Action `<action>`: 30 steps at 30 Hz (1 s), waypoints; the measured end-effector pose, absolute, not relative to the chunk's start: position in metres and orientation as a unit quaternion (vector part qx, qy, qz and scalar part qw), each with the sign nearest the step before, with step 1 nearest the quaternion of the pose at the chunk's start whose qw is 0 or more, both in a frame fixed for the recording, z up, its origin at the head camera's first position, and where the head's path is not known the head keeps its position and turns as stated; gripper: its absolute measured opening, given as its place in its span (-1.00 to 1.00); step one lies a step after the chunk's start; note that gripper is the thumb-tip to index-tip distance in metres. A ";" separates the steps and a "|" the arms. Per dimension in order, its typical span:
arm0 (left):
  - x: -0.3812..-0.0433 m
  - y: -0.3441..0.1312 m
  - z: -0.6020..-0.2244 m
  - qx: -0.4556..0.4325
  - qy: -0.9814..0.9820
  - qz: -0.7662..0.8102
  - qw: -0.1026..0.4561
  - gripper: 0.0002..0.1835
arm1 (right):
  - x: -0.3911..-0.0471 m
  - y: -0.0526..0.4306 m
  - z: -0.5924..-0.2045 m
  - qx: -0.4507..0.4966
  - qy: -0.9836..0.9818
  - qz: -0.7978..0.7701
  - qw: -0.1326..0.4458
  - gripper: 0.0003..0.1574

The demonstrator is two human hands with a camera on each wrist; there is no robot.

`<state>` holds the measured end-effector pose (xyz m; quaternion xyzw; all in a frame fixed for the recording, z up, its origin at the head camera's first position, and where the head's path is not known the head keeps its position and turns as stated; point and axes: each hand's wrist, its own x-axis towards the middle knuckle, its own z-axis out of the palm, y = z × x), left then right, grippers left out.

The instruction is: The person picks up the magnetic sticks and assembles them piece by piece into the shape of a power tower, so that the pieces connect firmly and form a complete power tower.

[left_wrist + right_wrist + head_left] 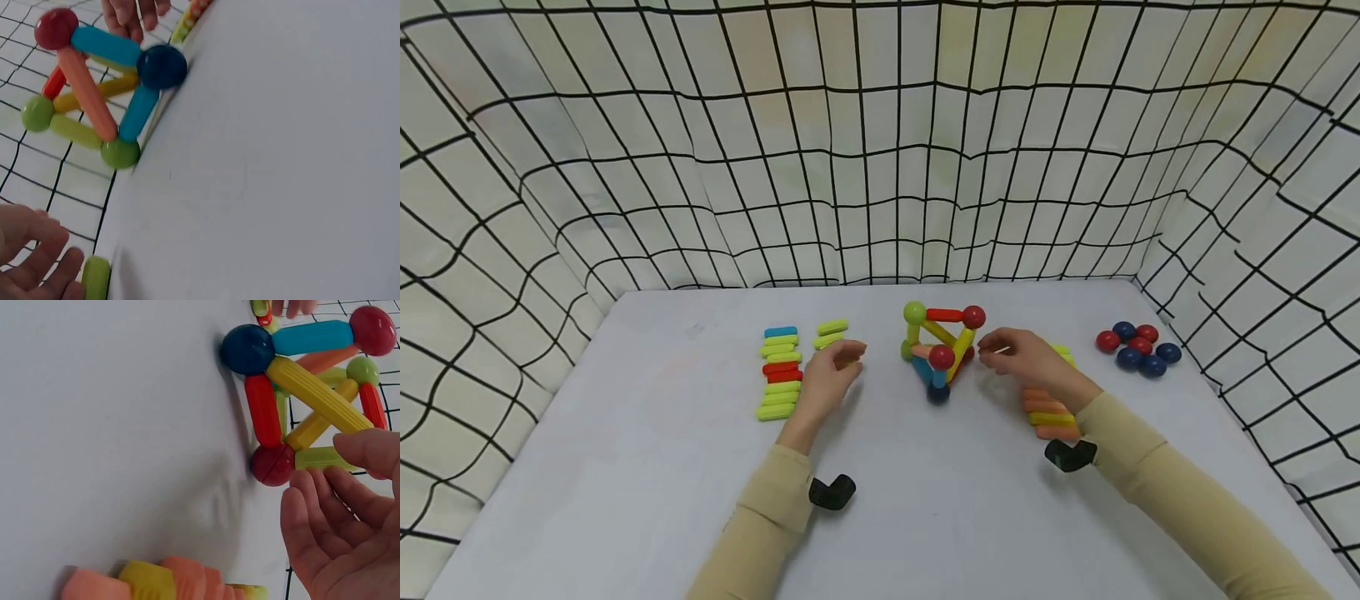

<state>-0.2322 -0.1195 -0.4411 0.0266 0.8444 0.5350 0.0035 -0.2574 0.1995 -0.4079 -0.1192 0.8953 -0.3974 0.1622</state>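
A frame of coloured rods and balls [955,342] stands on the table between my two hands. It has red, green and dark blue balls joined by rods, such as the blue rod [106,47] and the yellow rod [319,394]. My right hand [1022,358] is just right of it, fingers loosely bent and holding nothing; in the right wrist view its thumb overlaps the yellow rod's end, and I cannot tell whether they touch. Over to the left, my left hand [829,379] hovers relaxed beside loose green rods [831,329], with nothing held.
A column of green, red and blue rods [781,375] lies left of my left hand. Orange and yellow rods [1052,419] lie partly under my right forearm. Several red and dark blue balls [1138,350] sit at the far right. Black netting over white walls [880,167] encloses the table.
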 end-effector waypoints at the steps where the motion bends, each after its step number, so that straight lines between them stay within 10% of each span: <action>1: -0.233 -0.122 -0.441 0.016 0.853 0.521 -0.014 -0.69 | -0.260 0.201 -0.408 -0.109 0.892 -0.409 0.158 -0.46; 13: -0.236 -0.128 -0.445 -0.002 0.901 0.432 -0.051 -0.71 | -0.273 0.194 -0.414 -0.079 0.878 -0.443 0.166 -0.37; 30: -0.232 -0.101 -0.434 0.001 0.759 0.637 0.134 -0.64 | -0.279 0.183 -0.427 -0.096 0.897 -0.389 0.186 -0.34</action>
